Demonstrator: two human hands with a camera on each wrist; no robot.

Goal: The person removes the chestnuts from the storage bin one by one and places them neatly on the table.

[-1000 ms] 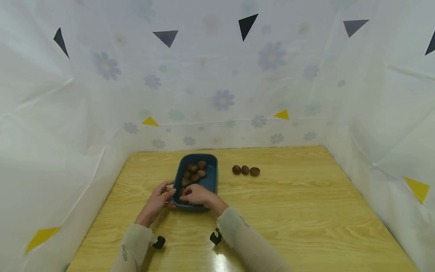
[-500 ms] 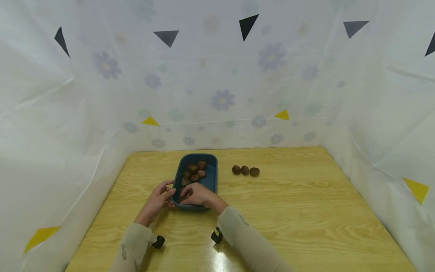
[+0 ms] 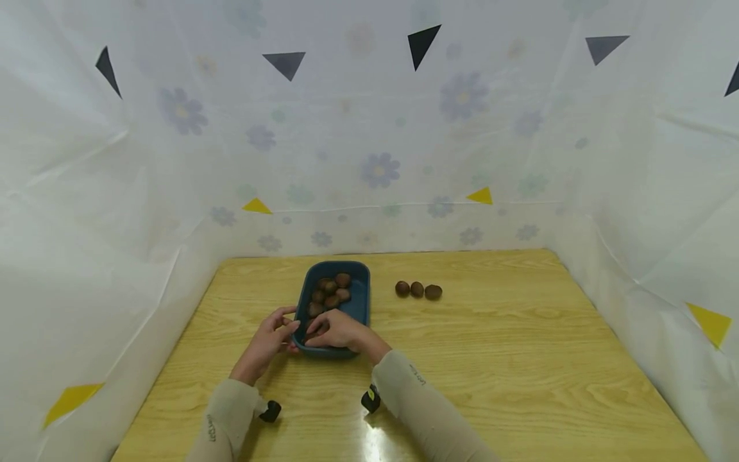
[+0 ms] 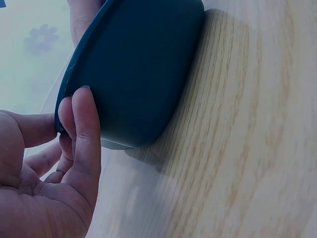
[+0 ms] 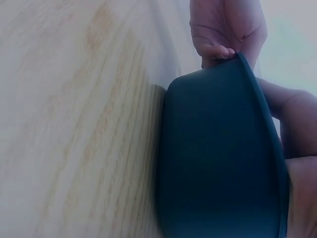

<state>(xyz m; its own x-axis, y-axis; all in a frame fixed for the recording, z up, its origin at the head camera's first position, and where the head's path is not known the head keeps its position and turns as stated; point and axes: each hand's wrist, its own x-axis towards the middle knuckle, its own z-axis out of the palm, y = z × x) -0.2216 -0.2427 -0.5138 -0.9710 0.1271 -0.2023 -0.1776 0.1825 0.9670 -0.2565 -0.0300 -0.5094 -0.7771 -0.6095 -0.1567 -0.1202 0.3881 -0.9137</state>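
A deep dark-blue plastic tray [image 3: 361,308] stands on the table with several brown chestnuts [image 3: 343,280] along its left side. My left hand [image 3: 268,340] pinches the rim at the tray's near left corner; in the left wrist view, thumb and fingers [image 4: 85,129] lie either side of that rim. Inside the near end, my right hand [image 3: 340,330] curls thumb and forefinger about a chestnut by the corner, mostly covered by the fingers. In the right wrist view the tray wall [image 5: 218,153] hides these fingertips.
Three chestnuts [image 3: 417,289] lie in a row on the wooden table [image 3: 491,359], right of the tray. White flowered sheeting [image 3: 369,128] with dark and yellow triangles encloses the back and sides. Black wrist pieces [image 3: 270,411] sit below both sleeves.
My right thumb and forefinger have spread apart around the chestnut at the near left corner. The left hand, tray and row of three chestnuts stay put.
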